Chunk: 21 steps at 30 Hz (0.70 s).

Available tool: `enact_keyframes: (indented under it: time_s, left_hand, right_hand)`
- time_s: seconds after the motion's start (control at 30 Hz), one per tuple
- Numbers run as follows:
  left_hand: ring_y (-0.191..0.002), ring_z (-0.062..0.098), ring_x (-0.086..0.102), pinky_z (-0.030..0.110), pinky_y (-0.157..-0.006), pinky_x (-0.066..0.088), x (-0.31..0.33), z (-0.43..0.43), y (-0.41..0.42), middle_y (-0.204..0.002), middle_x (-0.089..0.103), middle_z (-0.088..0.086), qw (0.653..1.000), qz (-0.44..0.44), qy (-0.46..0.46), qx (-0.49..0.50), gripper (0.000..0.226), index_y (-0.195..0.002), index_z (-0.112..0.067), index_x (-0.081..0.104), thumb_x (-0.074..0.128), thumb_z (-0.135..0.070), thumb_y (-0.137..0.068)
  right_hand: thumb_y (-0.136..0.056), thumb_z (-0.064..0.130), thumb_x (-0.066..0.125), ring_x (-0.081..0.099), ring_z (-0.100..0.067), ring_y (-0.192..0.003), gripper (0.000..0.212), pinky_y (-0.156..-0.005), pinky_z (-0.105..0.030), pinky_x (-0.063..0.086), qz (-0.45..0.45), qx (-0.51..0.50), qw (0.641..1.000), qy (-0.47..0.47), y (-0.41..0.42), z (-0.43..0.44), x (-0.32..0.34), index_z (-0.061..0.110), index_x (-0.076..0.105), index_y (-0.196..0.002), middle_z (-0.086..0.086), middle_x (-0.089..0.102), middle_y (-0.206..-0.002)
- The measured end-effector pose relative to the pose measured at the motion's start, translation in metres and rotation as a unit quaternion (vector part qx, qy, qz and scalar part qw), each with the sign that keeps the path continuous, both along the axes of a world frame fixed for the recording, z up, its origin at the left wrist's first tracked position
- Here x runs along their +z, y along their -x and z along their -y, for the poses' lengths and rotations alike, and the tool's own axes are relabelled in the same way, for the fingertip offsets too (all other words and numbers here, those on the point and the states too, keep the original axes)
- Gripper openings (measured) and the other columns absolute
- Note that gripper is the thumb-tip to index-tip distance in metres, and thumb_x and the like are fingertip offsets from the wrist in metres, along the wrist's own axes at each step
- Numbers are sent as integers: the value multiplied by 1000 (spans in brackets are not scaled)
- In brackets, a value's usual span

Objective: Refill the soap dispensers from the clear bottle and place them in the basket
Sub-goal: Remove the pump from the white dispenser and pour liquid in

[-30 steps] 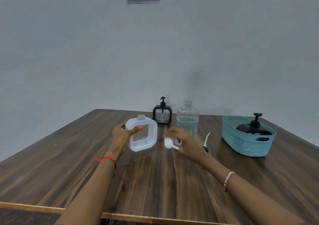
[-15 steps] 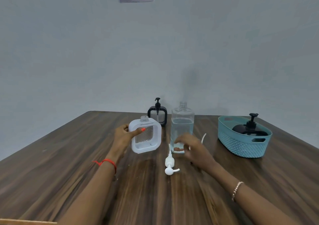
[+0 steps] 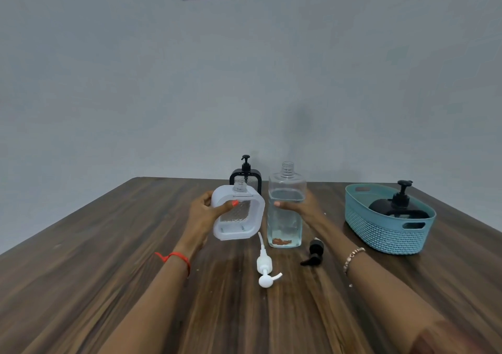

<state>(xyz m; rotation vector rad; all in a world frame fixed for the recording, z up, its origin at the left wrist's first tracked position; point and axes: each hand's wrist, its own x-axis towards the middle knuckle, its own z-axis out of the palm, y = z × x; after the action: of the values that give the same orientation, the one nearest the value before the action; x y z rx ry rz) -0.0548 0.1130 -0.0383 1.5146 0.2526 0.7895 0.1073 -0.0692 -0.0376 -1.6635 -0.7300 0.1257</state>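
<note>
While my left hand (image 3: 202,212) grips the white dispenser (image 3: 239,217) just left of the clear bottle (image 3: 285,217), my right hand (image 3: 309,208) curls round that bottle, white pump (image 3: 264,266) lying before it, basket (image 3: 380,234) to its right.

Uncapped white dispenser (image 3: 239,231) tilts just left of the upright, open clear bottle (image 3: 285,226); teal basket (image 3: 385,234), right, holds a black dispenser (image 3: 380,207).

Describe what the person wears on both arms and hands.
Both forearms look bare, with no sleeves plainly in view. The left wrist carries a thin red thread bracelet with a loose knotted end. The right wrist carries a pinkish-gold beaded chain bracelet. The thumbnail of the left hand has orange-red polish. The nails of the right hand are too unclear to tell.
</note>
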Motion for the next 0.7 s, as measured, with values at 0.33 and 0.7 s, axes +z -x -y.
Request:
enact_keyframes:
  time_s: [0.33, 0.7]
  left_hand:
    - [-90, 24, 66, 39, -78, 56, -8, -1, -13, -100, 69, 8, 996, -4, -25, 83, 49, -106, -9, 64, 84, -22, -63]
    - [-86, 21, 59, 27, -64, 47, 6, 26, -10, -94, 62, 4, 973, -18, -93, 209, 53, -101, -5, 60, 85, -28, -61]
  right_hand:
    - [-44, 35, 91, 63, -6, -89, 58, -76, -22, 54, 52, -124, 990, -38, 25, -3, 7, 34, 57, -91, 15, 64, -96]
    - [-52, 20, 85, 60, -19, -89, 71, -79, -39, 51, 289, -173, 936, 104, 38, 5, 45, 24, 53, -116, 6, 60, -95]
